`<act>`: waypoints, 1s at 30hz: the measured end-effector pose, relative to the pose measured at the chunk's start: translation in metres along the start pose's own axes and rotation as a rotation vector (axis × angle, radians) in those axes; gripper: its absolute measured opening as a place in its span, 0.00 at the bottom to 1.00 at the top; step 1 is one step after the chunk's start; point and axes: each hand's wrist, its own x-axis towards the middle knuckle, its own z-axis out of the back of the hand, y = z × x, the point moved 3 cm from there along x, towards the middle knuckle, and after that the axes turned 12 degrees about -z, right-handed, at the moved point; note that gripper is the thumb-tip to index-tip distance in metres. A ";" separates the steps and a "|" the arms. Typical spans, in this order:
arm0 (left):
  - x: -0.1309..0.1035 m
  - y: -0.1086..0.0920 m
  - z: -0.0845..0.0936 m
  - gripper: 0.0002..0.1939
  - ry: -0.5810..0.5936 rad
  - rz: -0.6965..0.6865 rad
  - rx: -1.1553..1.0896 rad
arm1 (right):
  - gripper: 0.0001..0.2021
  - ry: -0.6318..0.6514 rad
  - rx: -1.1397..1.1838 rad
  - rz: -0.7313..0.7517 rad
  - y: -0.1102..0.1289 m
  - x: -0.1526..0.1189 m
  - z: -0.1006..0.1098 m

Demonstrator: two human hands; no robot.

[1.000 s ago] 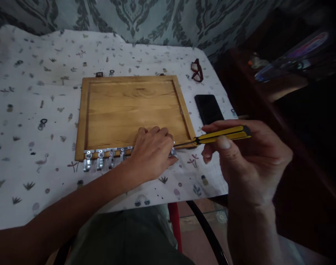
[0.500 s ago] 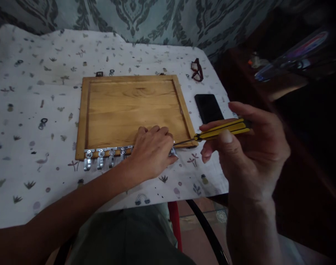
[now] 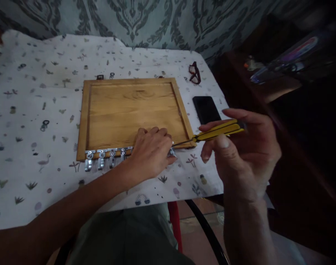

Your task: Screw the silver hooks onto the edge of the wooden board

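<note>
A framed wooden board (image 3: 132,110) lies flat on the cloth. Along its near edge runs a metal hook rail (image 3: 101,156), with several silver hooks hanging toward me. My left hand (image 3: 153,151) is closed over the right part of that rail, pressing it against the frame, so the rail's middle is hidden. In my right hand (image 3: 245,154) is a yellow-and-black screwdriver (image 3: 219,130), held by the handle between thumb and fingers. Its shaft points left to the rail's right end, beside my left fingers. The exact contact of the tip is too small to make out.
A black phone (image 3: 206,109) rests right of the board, with dark-framed glasses (image 3: 195,73) beyond it. The patterned tablecloth (image 3: 41,140) covers the table up to a patterned wall covering (image 3: 132,22). At far right, a clear plastic bottle (image 3: 286,59) is near dark furniture.
The view has shifted slightly. My right hand and the screwdriver appear a little further left, while my left hand keeps its place on the rail.
</note>
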 end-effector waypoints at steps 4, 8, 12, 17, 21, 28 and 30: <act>0.000 0.002 -0.003 0.16 -0.013 -0.009 0.014 | 0.15 0.031 0.005 -0.025 -0.002 -0.003 0.002; 0.000 0.003 -0.003 0.16 -0.015 -0.012 0.022 | 0.10 -0.096 -0.057 0.047 0.000 -0.005 0.001; 0.000 0.002 0.000 0.16 0.015 0.006 0.013 | 0.11 -0.161 -0.040 0.030 0.001 -0.005 -0.003; 0.001 0.001 0.001 0.16 0.014 -0.002 0.017 | 0.14 -0.035 0.009 -0.017 0.000 -0.005 -0.003; 0.001 0.001 0.001 0.17 0.016 -0.002 0.027 | 0.15 0.044 -0.046 -0.034 0.001 -0.007 -0.004; 0.001 -0.001 0.006 0.18 0.051 0.020 0.043 | 0.11 -0.090 -0.079 -0.027 0.007 -0.006 -0.012; 0.001 -0.001 0.006 0.18 0.047 0.019 0.044 | 0.13 -0.054 -0.052 -0.051 0.007 -0.005 -0.012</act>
